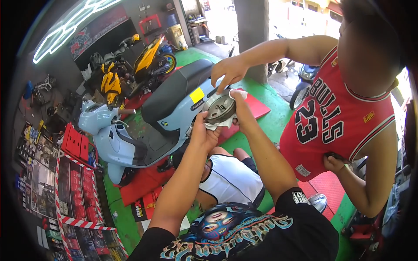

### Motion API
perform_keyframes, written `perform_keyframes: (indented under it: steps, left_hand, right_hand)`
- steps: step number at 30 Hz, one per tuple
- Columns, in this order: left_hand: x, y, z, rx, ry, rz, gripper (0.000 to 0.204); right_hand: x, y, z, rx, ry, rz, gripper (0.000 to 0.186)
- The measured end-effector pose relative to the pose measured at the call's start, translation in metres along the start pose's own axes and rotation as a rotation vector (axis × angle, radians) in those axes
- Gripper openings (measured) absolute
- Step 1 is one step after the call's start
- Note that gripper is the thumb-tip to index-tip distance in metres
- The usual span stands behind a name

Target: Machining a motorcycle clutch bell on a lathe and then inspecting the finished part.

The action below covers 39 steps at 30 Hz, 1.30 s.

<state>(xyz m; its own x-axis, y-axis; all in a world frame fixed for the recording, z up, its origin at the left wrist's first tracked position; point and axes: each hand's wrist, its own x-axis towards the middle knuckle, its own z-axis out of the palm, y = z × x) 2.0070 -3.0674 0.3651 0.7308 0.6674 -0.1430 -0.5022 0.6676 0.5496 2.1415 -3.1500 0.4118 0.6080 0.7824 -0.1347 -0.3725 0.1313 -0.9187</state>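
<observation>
Both my hands hold up a round metal clutch bell, a shallow grey drum with holes in its face. My left hand grips its near left edge, thumb on the rim. On the right side, my right hand closes round the edge. White cloth or tissue shows between my hands and the metal, below and at the upper right. From the far right, a co-worker's hand reaches over the bell with fingers pointing down at its rim. That person's other hand holds a small dark object.
A pale blue scooter with a dark seat stands beyond my left arm. Below my arms, a person in a white top crouches beside it. Tool shelves line the left, yellow motorcycles the back. A grey pillar rises behind.
</observation>
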Motion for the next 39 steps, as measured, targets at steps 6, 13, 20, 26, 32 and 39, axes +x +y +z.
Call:
perform_keyframes:
  steps: [6, 13, 20, 26, 32, 39]
  left_hand:
    - [0.005, -0.003, 0.002, 0.004, 0.025, -0.007, 0.043]
    - [-0.001, -0.006, 0.012, 0.009, 0.029, 0.000, 0.043]
    - [-0.004, -0.007, 0.009, 0.017, 0.031, -0.024, 0.043]
    - [-0.008, -0.010, 0.009, 0.027, -0.003, -0.048, 0.043]
    - [-0.013, -0.010, 0.014, 0.049, 0.019, -0.031, 0.042]
    - [-0.018, -0.009, 0.018, 0.027, 0.043, -0.044, 0.046]
  right_hand:
    - [0.003, 0.002, -0.007, -0.030, 0.028, -0.014, 0.049]
    - [0.007, 0.008, -0.014, -0.015, 0.041, -0.009, 0.049]
    - [0.002, 0.005, -0.017, -0.044, 0.010, 0.006, 0.052]
    - [0.000, 0.008, -0.022, -0.060, -0.018, -0.012, 0.053]
    - [-0.002, 0.011, -0.021, -0.023, 0.004, -0.034, 0.053]
    - [-0.003, 0.012, -0.018, 0.010, 0.039, -0.027, 0.053]
